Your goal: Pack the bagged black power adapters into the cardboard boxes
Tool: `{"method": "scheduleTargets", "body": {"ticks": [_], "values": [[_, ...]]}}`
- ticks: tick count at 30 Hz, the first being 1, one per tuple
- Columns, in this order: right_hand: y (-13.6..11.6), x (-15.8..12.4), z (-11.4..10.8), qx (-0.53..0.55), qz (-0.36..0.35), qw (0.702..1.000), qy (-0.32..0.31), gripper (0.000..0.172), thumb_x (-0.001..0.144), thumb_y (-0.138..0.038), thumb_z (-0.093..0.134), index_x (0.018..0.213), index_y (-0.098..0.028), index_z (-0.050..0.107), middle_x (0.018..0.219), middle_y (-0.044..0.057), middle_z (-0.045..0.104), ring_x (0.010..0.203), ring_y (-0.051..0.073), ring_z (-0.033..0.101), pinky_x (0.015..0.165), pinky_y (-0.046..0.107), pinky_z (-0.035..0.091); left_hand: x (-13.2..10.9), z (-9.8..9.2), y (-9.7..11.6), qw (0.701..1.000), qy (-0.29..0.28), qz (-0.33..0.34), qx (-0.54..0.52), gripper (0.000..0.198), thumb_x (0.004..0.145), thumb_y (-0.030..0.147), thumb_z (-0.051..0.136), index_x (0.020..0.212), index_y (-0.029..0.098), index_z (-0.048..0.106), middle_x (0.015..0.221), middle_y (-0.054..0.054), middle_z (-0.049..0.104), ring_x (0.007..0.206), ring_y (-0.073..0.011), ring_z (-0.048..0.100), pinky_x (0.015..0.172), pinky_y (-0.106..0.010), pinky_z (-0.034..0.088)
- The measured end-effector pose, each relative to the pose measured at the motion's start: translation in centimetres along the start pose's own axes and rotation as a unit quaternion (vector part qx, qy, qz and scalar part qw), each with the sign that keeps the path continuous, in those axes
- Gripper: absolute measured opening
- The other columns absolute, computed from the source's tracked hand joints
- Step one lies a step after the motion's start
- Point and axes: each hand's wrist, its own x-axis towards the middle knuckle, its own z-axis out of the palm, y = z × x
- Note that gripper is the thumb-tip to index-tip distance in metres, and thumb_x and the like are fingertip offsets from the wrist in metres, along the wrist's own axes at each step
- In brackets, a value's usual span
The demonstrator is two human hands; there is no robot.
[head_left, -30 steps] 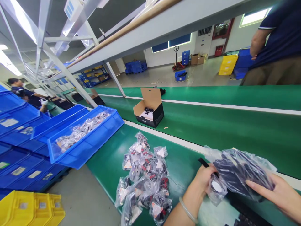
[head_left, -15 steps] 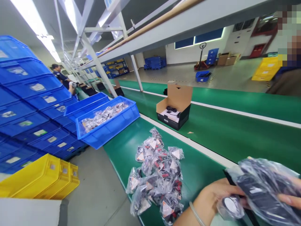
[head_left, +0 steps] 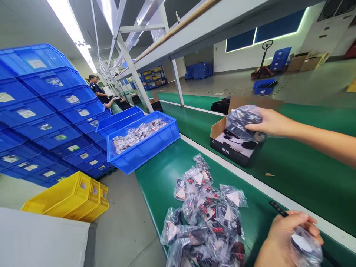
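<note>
- The right hand (head_left: 271, 122) is stretched out ahead, its fingers closed on the edge of a clear plastic bag (head_left: 241, 119) with something dark inside.
- The bag hangs just off the hand's fingertips, directly above an open cardboard box (head_left: 228, 150). I cannot tell whether it touches the box's contents.
- The box sits below the right hand on the green conveyor belt (head_left: 294, 174).
- The left hand (head_left: 280, 237) is drawn in close to the body, low on the near side, clamped around a small bagged round part (head_left: 306, 247).
- A thin black strip (head_left: 278, 209) lies on the worktop (head_left: 158, 178) just beyond the left hand's knuckles.
- A heap of small clear packets (head_left: 205, 211) with red and black pieces lies just to the outer side of the left hand.
- Farther out past the heap, a blue bin (head_left: 144, 152) holds more packets.
- Stacked blue crates (head_left: 41, 118) and yellow crates (head_left: 69, 196) stand well away from both hands.
</note>
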Motion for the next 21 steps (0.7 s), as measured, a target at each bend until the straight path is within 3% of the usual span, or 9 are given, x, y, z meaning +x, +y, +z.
{"method": "scheduleTargets", "body": {"ticks": [4, 9, 12, 17, 21], "values": [[1.5, 4.6, 6.0, -0.077, 0.068, 0.992, -0.074, 0.038, 0.086, -0.026, 0.068, 0.119, -0.009, 0.057, 0.112, 0.013, 0.064, 0.097, 0.022, 0.061, 0.086, 0.035, 0.051, 1.1, 0.5, -0.5, 0.998, 0.058, 0.023, -0.012, 0.054, 0.016, 0.062, 0.073, 0.044, 0.020, 0.053, 0.040, -0.001, 0.045, 0.035, -0.0123, 0.039, 0.047, -0.029, 0.026], [5.4, 5.5, 11.5, -0.148, 0.126, 0.964, -0.183, 0.030, 0.091, -0.032, 0.067, 0.114, -0.015, 0.059, 0.103, 0.005, 0.062, 0.085, 0.015, 0.060, 0.076, 0.032, 0.055, 1.5, 0.8, -0.5, 0.998, 0.058, -0.017, 0.020, 0.041, 0.025, 0.056, 0.062, 0.044, 0.020, 0.055, 0.041, -0.002, 0.044, 0.034, -0.0127, 0.037, 0.049, -0.033, 0.029], [7.2, 5.0, 12.6, -0.173, 0.132, 0.947, -0.238, 0.030, 0.096, -0.040, 0.061, 0.112, -0.015, 0.060, 0.099, 0.004, 0.062, 0.083, 0.015, 0.060, 0.075, 0.032, 0.055, 1.3, 1.1, -0.4, 0.996, 0.070, -0.034, 0.029, 0.045, 0.024, 0.059, 0.063, 0.044, 0.019, 0.056, 0.041, -0.003, 0.045, 0.033, -0.0126, 0.037, 0.047, -0.033, 0.028], [9.2, 4.9, 12.4, -0.199, 0.129, 0.916, -0.323, 0.030, 0.098, -0.041, 0.057, 0.105, -0.013, 0.063, 0.097, 0.003, 0.063, 0.086, 0.015, 0.061, 0.078, 0.033, 0.056, 1.1, 1.3, -0.3, 0.997, 0.069, -0.033, -0.006, 0.057, 0.013, 0.067, 0.067, 0.040, 0.020, 0.051, 0.040, -0.002, 0.045, 0.030, -0.0103, 0.036, 0.046, -0.031, 0.023], [10.6, 4.0, 12.4, -0.189, 0.135, 0.913, -0.336, 0.028, 0.096, -0.039, 0.061, 0.104, -0.012, 0.064, 0.104, 0.005, 0.064, 0.096, 0.018, 0.062, 0.086, 0.038, 0.055, 0.7, 1.4, -0.2, 0.997, 0.065, -0.023, -0.018, 0.057, 0.014, 0.062, 0.073, 0.044, 0.019, 0.053, 0.041, -0.001, 0.045, 0.035, -0.0095, 0.038, 0.049, -0.029, 0.021]]}}
